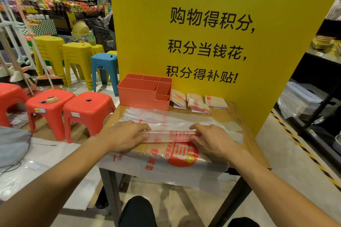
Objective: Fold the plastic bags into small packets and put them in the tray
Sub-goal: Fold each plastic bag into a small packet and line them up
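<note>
Mid-fold on plastic bag (166, 155): lies spread over ctr of counter (231, 114), hangs over near edge at 6 o'clock, reaches twd 12 at far side. Already carries a narrow folded band running 9-to-3 across its middle.

Left hand (123, 139) at 9 o'clock end of band, right hand (214, 141) at 3 o'clock end. Fingers of both laid over top of band, thumbs tucked at its near side. Looks like a pinch on each end rather than a flat press, tho hard to be sure thru the film.

To do this step well, prob.:
- Hold both ends level so band stays straight & same width end to end.
- Turn both ends over together, not one first, else likely skews.
- Push air out twd open side before each turn. Slippery film, apt to puff & spring back.
- Smooth crease from ctr outward to 9 and 3 after each turn.
- Mind the overhang at 6 o'clock: could drag the lot off the counter, so pull slack up if needed.

Once down to a long strip, fold crosswise into a small block like the folded packets (198, 106) at 1 o'clock. Those lie just beside tray (140, 97), not in it. Then drop into tray at 11 o'clock; shows nothing inside so far.
</note>
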{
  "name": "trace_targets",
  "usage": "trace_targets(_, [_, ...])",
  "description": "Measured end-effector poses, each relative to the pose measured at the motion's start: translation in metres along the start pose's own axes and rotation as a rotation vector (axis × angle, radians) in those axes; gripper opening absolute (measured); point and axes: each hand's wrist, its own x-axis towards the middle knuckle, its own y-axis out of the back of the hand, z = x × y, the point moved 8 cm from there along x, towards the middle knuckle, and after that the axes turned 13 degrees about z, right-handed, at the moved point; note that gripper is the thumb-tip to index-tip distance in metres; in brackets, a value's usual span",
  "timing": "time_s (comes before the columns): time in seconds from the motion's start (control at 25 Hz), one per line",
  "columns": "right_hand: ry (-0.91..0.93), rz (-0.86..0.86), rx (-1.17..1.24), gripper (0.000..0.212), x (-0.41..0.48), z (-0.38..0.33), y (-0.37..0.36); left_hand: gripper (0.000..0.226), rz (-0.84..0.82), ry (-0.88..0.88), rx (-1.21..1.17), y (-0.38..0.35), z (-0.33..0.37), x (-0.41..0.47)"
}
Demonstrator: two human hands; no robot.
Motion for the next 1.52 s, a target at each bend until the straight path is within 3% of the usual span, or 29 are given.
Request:
trace_targets(0.16, [-0.03, -0.006, -0.067, 0.048, 0.018, 0.008, -0.001, 0.029, -0.037, 0.045, 0.032, -0.002, -0.011, 0.02])
trace_targets(0.32, [-0.056, 0.065, -0.155, 0.047, 0.033, 0.014, -0.01, 0.043, -0.01, 0.087, 0.064, -0.01, -0.021, 0.033])
trace_targets(0.48, [-0.048, 0.038, -0.07, 0.051, 0.028, 0.002, -0.025, 0.049, 0.125, 0.068, 0.155, -0.021, -0.014, 0.029])
trace_targets(0.6, [-0.045, -0.033, -0.038, 0.055, 0.025, -0.003, -0.039, 0.067, 0.233, 0.016, 0.119, -0.029, 0.003, 0.015])
trace_targets(0.76, [0.029, -0.086, -0.058, 0.069, 0.02, -0.019, -0.051, 0.082, 0.096, 0.05, 0.091, -0.055, 0.001, 0.01])
trace_targets(0.92, [0.12, -0.165, 0.008, 0.087, 0.025, -0.07, -0.069, 0.067, 0.051, 0.057, 0.095, -0.069, -0.006, 0.014])
trace_targets(1.08, [0.108, -0.218, 0.033, 0.091, 0.028, -0.094, -0.087, 0.085, 0.029, 0.044, 0.088, -0.075, -0.011, 0.014])
trace_targets(1.32, [-0.088, -0.261, -0.045, 0.081, 0.015, -0.015, -0.08, 0.065, 0.011, 0.083, 0.084, -0.079, -0.017, 0.014])
trace_targets(1.52, [-0.195, -0.269, -0.086, 0.082, -0.011, 0.054, -0.064, 0.064, 0.016, 0.095, 0.07, -0.08, -0.019, 0.016])
